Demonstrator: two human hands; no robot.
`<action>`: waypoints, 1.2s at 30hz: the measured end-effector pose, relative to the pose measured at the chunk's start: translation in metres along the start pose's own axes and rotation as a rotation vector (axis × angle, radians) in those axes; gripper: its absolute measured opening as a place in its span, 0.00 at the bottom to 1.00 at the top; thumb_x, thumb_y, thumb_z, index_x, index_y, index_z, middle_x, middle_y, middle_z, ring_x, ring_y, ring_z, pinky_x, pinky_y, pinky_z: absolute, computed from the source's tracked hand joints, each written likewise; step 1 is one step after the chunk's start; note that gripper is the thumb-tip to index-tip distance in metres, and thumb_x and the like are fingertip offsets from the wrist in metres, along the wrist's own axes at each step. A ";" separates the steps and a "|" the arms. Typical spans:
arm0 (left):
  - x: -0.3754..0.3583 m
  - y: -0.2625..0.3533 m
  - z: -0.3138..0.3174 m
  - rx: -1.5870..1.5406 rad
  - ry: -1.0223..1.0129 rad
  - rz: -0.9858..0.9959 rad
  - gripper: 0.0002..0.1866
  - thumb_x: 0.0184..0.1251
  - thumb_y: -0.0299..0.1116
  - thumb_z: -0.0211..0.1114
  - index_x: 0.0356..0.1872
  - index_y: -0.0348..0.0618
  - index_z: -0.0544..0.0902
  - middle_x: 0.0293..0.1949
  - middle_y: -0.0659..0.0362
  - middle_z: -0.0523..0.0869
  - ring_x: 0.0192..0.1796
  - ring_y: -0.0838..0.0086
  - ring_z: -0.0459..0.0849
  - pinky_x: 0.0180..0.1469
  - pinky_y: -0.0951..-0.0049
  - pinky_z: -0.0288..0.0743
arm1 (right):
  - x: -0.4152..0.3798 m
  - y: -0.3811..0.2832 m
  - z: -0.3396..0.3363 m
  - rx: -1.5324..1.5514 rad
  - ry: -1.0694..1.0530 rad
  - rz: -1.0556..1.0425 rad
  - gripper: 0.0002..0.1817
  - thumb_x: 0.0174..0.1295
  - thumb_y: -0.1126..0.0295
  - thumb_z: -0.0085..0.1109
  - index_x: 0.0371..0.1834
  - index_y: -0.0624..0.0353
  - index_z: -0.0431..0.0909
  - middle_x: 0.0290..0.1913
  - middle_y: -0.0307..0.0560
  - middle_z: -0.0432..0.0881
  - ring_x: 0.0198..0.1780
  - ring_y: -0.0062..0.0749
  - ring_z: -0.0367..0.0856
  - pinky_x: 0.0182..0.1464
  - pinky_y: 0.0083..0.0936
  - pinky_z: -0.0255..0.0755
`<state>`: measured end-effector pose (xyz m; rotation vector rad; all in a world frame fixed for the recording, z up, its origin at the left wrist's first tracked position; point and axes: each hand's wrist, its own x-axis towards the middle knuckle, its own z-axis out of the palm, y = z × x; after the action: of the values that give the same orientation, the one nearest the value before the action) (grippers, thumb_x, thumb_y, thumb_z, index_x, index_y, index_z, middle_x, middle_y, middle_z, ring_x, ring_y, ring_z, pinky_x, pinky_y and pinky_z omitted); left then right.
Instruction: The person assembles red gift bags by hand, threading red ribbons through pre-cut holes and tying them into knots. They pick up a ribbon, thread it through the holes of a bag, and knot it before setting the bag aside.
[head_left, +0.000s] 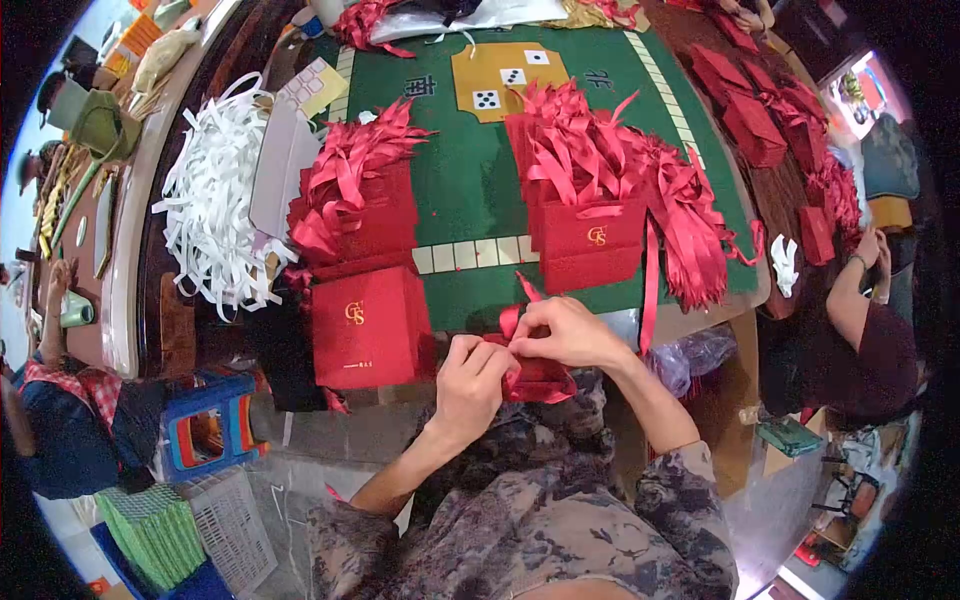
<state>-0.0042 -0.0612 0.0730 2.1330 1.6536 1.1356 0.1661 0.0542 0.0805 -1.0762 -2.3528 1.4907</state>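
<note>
Just above my lap, at the near table edge, my left hand [470, 388] is closed at the edge of a small red gift bag [540, 380]. My right hand [572, 333] pinches a red ribbon [510, 320] at the top of that bag, the fingertips of both hands nearly meeting. Part of the ribbon sticks up past the fingers, and the fingers hide the spot where it joins the bag. To the left, a stack of red bags [362, 330] bears gold lettering. Ahead stands another group of red bags [590, 240] with ribbons heaped over them.
A green table mat [470, 180] with printed dice lies under the bags. White ribbons [220, 190] spill from a box at left; loose red ribbons [690, 240] hang at right. Other people sit at both sides, one with a dark sleeve [870, 350]. Clear plastic [695, 358] lies below the table edge.
</note>
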 end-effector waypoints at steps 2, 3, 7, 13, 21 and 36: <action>-0.001 -0.001 0.002 0.003 0.004 -0.002 0.08 0.49 0.19 0.67 0.29 0.45 0.82 0.33 0.62 0.85 0.40 0.61 0.79 0.45 0.64 0.76 | -0.002 0.000 0.006 0.061 0.029 0.045 0.14 0.53 0.59 0.73 0.31 0.59 0.88 0.28 0.50 0.87 0.33 0.43 0.86 0.41 0.37 0.77; -0.001 -0.001 0.003 -0.008 -0.010 -0.025 0.09 0.49 0.18 0.67 0.29 0.45 0.81 0.33 0.61 0.85 0.41 0.60 0.79 0.45 0.64 0.76 | -0.003 0.003 0.011 0.107 0.063 0.092 0.12 0.53 0.60 0.72 0.30 0.59 0.88 0.28 0.48 0.87 0.32 0.38 0.86 0.40 0.34 0.77; -0.002 -0.001 -0.002 -0.082 -0.142 -0.133 0.09 0.49 0.17 0.66 0.30 0.43 0.80 0.32 0.58 0.84 0.41 0.58 0.78 0.46 0.62 0.75 | 0.004 0.022 0.029 0.425 0.286 0.159 0.09 0.54 0.66 0.70 0.29 0.61 0.87 0.26 0.43 0.87 0.29 0.27 0.84 0.38 0.27 0.77; 0.004 -0.008 0.006 -0.039 -0.109 -0.212 0.09 0.57 0.18 0.65 0.37 0.42 0.79 0.35 0.55 0.82 0.43 0.55 0.78 0.46 0.59 0.74 | -0.001 0.016 0.017 0.174 0.506 0.005 0.08 0.65 0.69 0.67 0.39 0.64 0.85 0.33 0.42 0.85 0.34 0.23 0.82 0.37 0.22 0.74; 0.018 -0.024 0.030 0.001 -0.061 -0.293 0.13 0.59 0.26 0.72 0.44 0.41 0.81 0.35 0.56 0.86 0.42 0.58 0.81 0.47 0.60 0.75 | -0.016 0.016 0.012 -0.260 0.579 0.207 0.14 0.62 0.59 0.68 0.33 0.60 0.83 0.34 0.54 0.84 0.37 0.52 0.86 0.39 0.45 0.77; 0.023 -0.033 0.056 -0.500 0.032 -0.594 0.08 0.60 0.30 0.76 0.39 0.40 0.89 0.33 0.53 0.91 0.37 0.68 0.89 0.43 0.69 0.80 | -0.018 0.035 0.027 0.409 0.495 0.113 0.07 0.68 0.71 0.65 0.42 0.63 0.81 0.35 0.37 0.85 0.36 0.17 0.80 0.40 0.22 0.75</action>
<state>0.0110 -0.0137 0.0256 1.2157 1.6282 1.2114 0.1830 0.0313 0.0422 -1.2931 -1.5993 1.4440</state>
